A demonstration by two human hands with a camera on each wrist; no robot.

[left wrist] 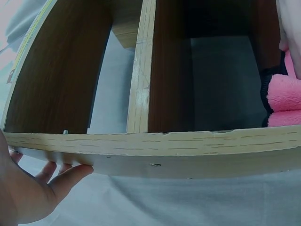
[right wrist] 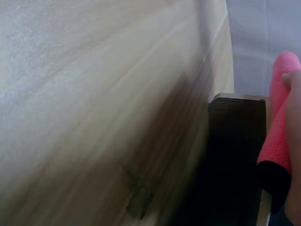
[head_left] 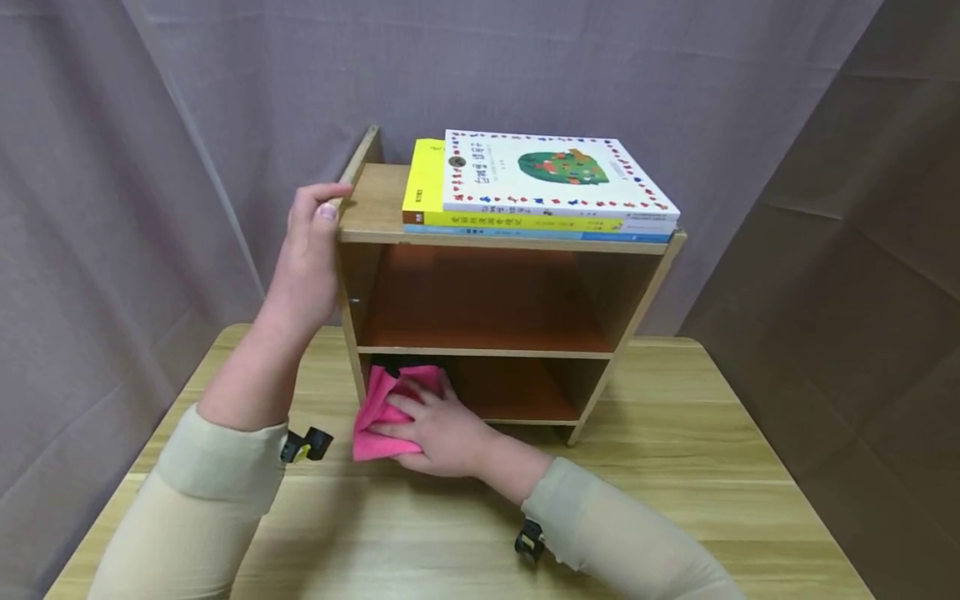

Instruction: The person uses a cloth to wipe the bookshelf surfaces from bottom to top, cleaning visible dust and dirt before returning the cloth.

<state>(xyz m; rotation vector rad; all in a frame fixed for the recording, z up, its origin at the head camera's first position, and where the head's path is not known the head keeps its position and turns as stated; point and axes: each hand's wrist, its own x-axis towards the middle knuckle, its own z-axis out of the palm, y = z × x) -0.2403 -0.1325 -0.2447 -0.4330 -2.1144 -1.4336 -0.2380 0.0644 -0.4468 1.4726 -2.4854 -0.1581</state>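
A small wooden shelf (head_left: 487, 353) stands on the table. At its upper left, my left hand (head_left: 303, 250) grips the side panel; the left wrist view shows fingers (left wrist: 70, 181) against the panel's outer face. My right hand (head_left: 450, 433) holds a pink cloth (head_left: 375, 446) with a dark edge at the left front of the bottom compartment. Its fingers are spread over the cloth, and some fingertips are hidden inside the compartment. The right wrist view has the bunched cloth (right wrist: 277, 141) at the right edge, beside the shelf's board.
Several books are stacked on the shelf's top board: a white picture book (head_left: 555, 171) uppermost, a yellow book (head_left: 422, 187) and a blue one below. Wood-grain table (head_left: 675, 500) surrounds the shelf. Grey curtains (head_left: 525, 67) hang behind, and a brownish cloth is at right.
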